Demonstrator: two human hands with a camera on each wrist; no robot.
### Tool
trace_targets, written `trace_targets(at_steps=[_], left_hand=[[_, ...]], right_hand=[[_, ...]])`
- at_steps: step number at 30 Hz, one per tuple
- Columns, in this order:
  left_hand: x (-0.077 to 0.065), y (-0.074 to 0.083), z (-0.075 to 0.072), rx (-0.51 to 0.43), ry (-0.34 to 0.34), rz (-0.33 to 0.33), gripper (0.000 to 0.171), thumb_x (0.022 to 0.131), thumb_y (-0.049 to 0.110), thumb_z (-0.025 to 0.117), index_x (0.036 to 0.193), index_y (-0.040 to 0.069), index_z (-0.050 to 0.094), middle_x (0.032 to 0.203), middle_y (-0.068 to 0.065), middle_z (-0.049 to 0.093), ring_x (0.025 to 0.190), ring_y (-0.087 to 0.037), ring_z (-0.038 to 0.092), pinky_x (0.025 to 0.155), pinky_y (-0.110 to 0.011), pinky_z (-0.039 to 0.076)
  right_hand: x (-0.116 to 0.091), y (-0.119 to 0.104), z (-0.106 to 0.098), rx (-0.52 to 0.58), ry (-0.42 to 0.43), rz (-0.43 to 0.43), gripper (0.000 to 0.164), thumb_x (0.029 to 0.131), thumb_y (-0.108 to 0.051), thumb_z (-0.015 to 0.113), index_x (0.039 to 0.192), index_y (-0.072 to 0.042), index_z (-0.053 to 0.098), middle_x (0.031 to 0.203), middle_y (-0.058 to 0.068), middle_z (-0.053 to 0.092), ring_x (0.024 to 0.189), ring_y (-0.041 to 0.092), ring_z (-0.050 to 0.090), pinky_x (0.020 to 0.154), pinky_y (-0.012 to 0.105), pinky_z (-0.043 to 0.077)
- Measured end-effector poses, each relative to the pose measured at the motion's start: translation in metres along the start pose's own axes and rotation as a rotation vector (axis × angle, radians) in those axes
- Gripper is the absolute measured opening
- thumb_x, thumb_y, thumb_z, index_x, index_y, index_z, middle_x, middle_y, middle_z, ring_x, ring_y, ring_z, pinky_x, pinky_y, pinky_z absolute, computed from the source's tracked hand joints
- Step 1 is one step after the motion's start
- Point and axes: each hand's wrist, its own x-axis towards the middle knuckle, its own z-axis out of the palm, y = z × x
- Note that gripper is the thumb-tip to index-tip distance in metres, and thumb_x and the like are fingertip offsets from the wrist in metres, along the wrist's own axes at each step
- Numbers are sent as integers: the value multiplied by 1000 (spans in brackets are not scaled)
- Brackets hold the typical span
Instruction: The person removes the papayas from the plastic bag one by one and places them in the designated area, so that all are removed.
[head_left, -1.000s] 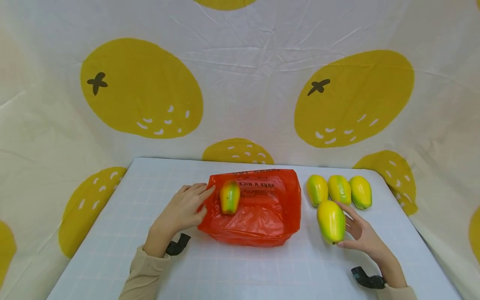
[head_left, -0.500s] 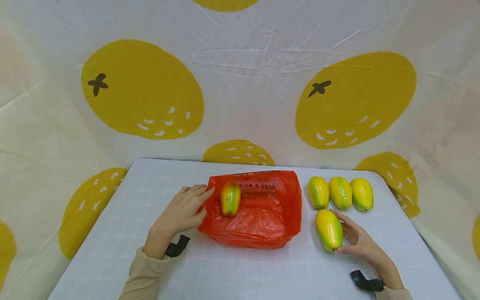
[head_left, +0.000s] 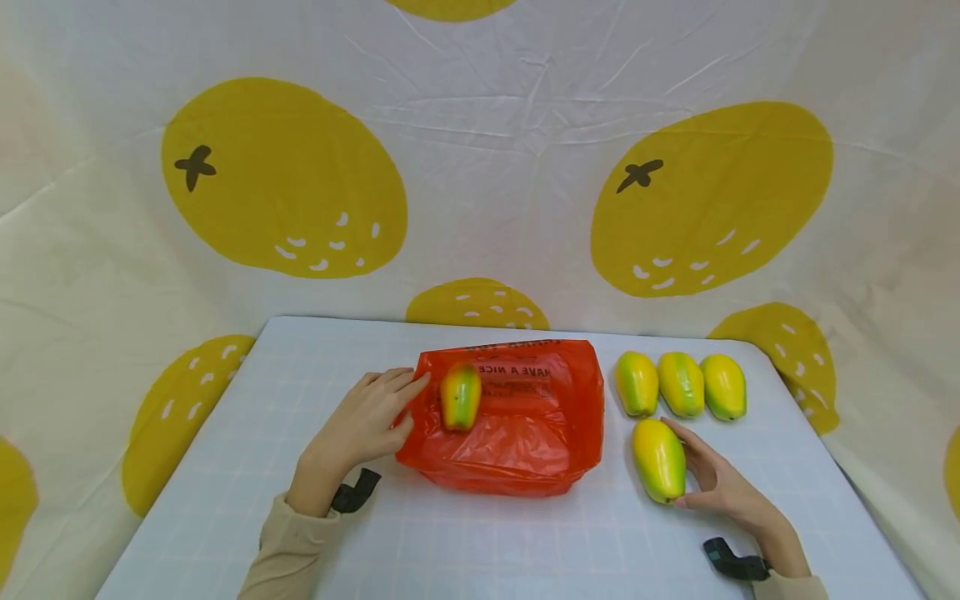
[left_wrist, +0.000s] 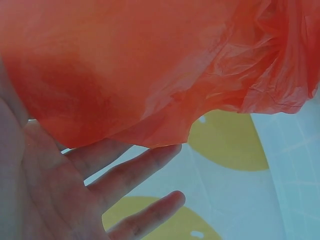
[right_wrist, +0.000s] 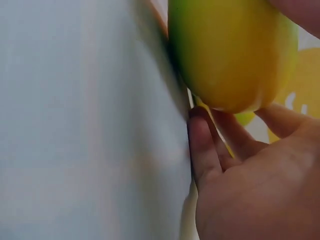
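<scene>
My right hand [head_left: 720,483] holds a yellow-green papaya [head_left: 659,461] from its right side, thumb at the near end and fingers at the far end. In the right wrist view, this papaya [right_wrist: 230,55] is close to the tabletop; whether it touches is unclear. An opened red plastic bag [head_left: 525,433] lies mid-table with one papaya [head_left: 461,398] inside its left part. At the bag's left edge, my left hand [head_left: 369,422] touches the plastic with extended fingers. The left wrist view shows those fingers [left_wrist: 135,175] spread, partly hidden behind the red plastic [left_wrist: 110,70].
Three more papayas stand in a row at the back right: a left one [head_left: 637,383], a middle one [head_left: 681,384] and a right one [head_left: 723,387]. A pale checked cloth covers the table [head_left: 480,550]. Behind it hangs a white curtain [head_left: 495,192] with yellow fruit prints.
My right hand has brought its papaya slightly toward the near edge, away from the row, and it has barely moved in the last half second. The left hand and bag stay put.
</scene>
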Motion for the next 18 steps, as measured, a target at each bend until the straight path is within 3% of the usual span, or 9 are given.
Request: trace_targets(at_steps=[8,10,12,15,17,18], left_hand=[[1,0,-1,-3,8,11,52,83,13,63,134,3,61,132,-17,61,123,-35,55,99,-56,44],[1,0,-1,-4,8,12,53,83,13,63,134,3,61,132,-17,61,123,-35,55,99,-56,44],[1,0,-1,-4,8,13,53,83,13,63,134,3,61,132,-17,61,123,-35,55,99,-56,44],[1,0,-1,-4,8,16,53,83,13,63,134,3,61,132,-17,61,123,-35,54,99,-56,44],[1,0,-1,-4,9,17,53,83,13,63,134,3,61,132,-17,61,124,-35,54,99,-56,44],[0,0,-1,-3,10,18,52,83,13,62,134,3,61,132,-17,61,124,-35,54,99,-56,44]], right_hand=[[-3,-12,-1,-59,3,76,103,78,-8,76,159,-13,13,164,14,9,129,-18,26,96,2,24],[-2,-15,1,-108,24,106,101,80,-11,76,159,-14,15,164,18,10,130,-15,25,111,17,23],[0,-18,3,-166,45,140,99,81,-15,77,159,-14,17,163,19,12,139,-1,23,118,42,22],[2,-23,7,-215,71,193,100,81,-21,79,159,-14,17,163,21,14,145,29,21,107,74,18],[4,-26,9,-239,82,218,101,81,-24,79,159,-14,16,162,22,14,141,47,21,105,74,21],[5,-27,10,-246,87,229,101,81,-25,79,159,-14,15,162,22,14,141,49,22,105,74,23]])
